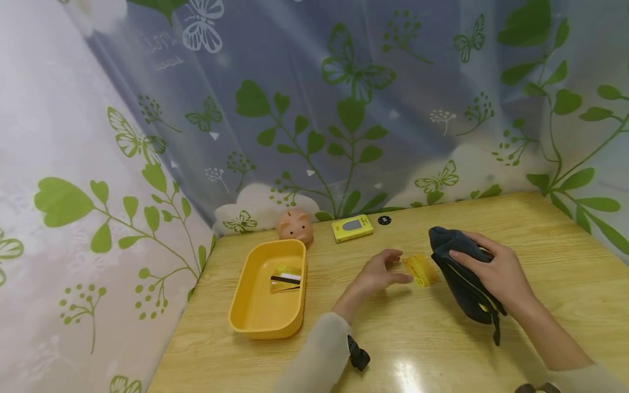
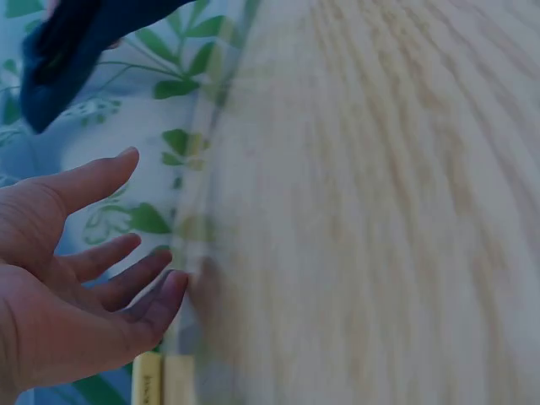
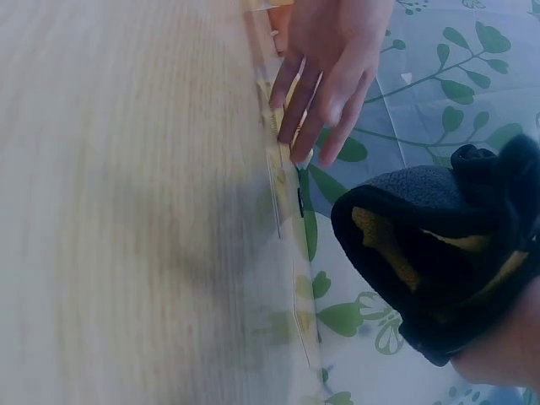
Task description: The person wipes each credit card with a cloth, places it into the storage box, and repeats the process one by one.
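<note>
Dark pouch held in right hand, left hand free beside yellow piece

The dark pouch [image 1: 459,284] is in my right hand [image 1: 503,273], thumb and fingers gripping it on the right side of the tabletop [image 1: 413,333]; my right wrist view shows its mouth gaping, with yellow lining inside. Between the pouch and my left hand [image 1: 377,273] is a see-through yellow piece [image 1: 420,270], blurred; I cannot tell whether it is single or several. My left hand holds nothing, thumb and fingers wide apart, just beside that piece. Further left stands a yellow tray [image 1: 251,295] containing cards [image 1: 286,279]. A pink piggy bank [image 1: 295,229] sits behind the tray; a yellow box [image 1: 352,227] and a black disc [image 1: 385,220] lie at the back, before a leaf-patterned curtain [image 1: 300,147]
</note>
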`<state>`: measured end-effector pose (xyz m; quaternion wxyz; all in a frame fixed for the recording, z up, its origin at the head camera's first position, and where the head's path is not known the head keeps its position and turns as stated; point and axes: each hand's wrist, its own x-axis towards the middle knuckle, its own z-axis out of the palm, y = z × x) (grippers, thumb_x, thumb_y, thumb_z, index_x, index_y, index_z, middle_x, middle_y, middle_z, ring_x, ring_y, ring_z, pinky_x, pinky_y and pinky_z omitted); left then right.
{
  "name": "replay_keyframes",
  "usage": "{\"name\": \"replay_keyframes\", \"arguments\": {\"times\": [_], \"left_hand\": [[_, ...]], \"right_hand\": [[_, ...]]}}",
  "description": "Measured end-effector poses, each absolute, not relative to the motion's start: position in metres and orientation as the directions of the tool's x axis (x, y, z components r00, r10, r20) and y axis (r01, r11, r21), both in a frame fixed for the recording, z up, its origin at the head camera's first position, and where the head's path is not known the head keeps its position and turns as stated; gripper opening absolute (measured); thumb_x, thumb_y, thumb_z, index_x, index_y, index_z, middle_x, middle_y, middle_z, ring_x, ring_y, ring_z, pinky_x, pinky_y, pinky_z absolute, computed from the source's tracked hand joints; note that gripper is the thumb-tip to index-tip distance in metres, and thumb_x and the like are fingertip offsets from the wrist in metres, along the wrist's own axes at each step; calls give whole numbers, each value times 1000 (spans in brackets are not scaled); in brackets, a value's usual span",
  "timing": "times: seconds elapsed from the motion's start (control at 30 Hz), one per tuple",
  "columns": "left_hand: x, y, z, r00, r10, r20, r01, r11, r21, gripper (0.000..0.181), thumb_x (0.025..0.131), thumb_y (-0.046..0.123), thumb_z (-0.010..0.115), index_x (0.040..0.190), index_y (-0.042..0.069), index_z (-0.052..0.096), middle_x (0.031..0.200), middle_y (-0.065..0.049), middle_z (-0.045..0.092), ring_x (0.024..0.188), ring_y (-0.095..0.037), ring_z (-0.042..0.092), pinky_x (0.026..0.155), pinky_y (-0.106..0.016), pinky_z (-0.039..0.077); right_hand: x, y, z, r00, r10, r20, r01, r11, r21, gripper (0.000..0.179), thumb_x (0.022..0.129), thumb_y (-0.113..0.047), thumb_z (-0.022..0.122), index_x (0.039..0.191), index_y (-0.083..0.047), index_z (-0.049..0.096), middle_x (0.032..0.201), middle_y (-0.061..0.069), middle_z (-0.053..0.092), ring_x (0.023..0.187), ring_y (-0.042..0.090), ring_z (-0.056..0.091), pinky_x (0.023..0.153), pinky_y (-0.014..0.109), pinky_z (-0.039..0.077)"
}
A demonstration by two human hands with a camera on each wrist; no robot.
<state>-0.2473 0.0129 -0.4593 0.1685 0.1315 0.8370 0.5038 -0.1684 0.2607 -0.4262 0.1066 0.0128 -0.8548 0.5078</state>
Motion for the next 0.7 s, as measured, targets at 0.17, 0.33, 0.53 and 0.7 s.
{"name": "replay_keyframes", "arguments": {"times": [0.17, 0.33, 0.53, 0.7], "left_hand": [[-250, 32, -466, -921, 368, -130, 85, 514, 854, 75, 84, 18, 89, 151, 17, 55, 147, -2, 59, 137, -21, 50, 114, -35, 44], [-253, 47, -474, -942, 334, -38, 213, 681, 701, 85, 75, 26, 96, 150, 21, 57, 144, 2, 62, 125, -18, 48, 106, -30, 42], [-253, 56, -477, -957, 285, 50, 259, 766, 588, 85, 71, 28, 98, 147, 20, 59, 130, 1, 66, 107, -15, 48, 96, -26, 41], [-253, 57, -471, -963, 270, 13, 228, 788, 572, 91, 67, 26, 101, 147, 23, 57, 130, 1, 64, 106, -14, 47, 100, -28, 41]], "right_hand": [[-171, 257, -425, -975, 90, 201, -137, 463, -876, 71, 99, -40, 73, 155, -4, 48, 157, 32, 40, 139, 60, 36, 101, 76, 38], [-172, 256, -424, -974, 99, 202, -135, 459, -878, 71, 98, -41, 73, 155, -5, 49, 157, 31, 41, 140, 60, 37, 101, 76, 39], [-173, 255, -424, -973, 103, 209, -139, 459, -877, 70, 99, -41, 72, 154, -5, 49, 156, 30, 43, 138, 59, 40, 101, 74, 40], [-174, 255, -424, -972, 100, 213, -144, 462, -875, 69, 99, -41, 72, 154, -5, 50, 157, 29, 43, 138, 59, 40, 101, 74, 40]]}}
